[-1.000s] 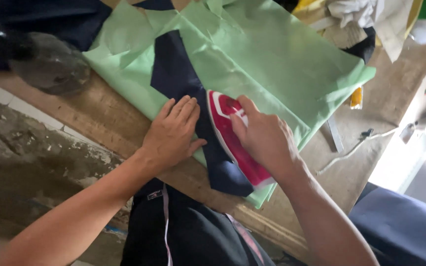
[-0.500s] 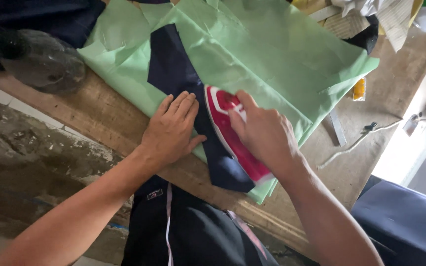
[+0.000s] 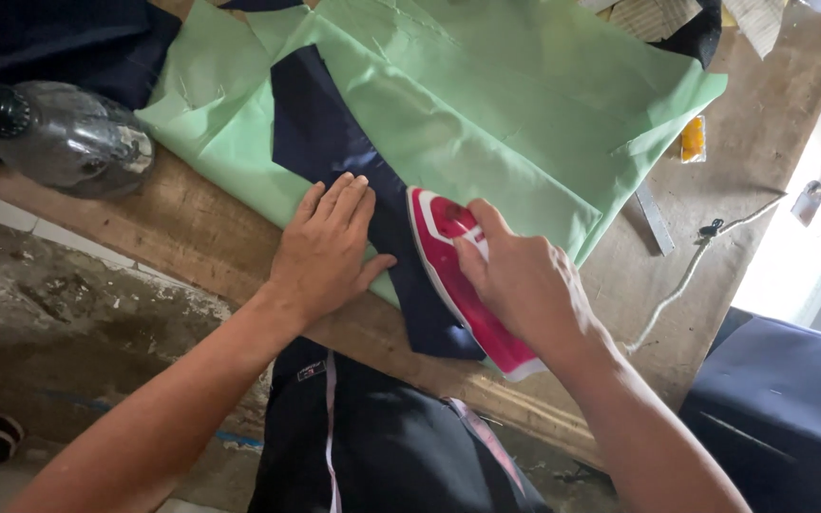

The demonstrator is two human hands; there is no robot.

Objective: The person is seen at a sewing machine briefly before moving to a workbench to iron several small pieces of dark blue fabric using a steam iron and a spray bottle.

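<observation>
Worn wooden table (image 3: 743, 199) under spread green cloth (image 3: 525, 104), yellow chalk (image 3: 693, 139), metal ruler (image 3: 654, 219), white cord (image 3: 686, 275).

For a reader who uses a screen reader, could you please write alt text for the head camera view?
Seen from above, a person's right hand grips a red and white iron on a navy fabric strip, while the left hand presses flat on that strip beside it. The strip lies over light green cloth spread on a worn wooden table.
</observation>
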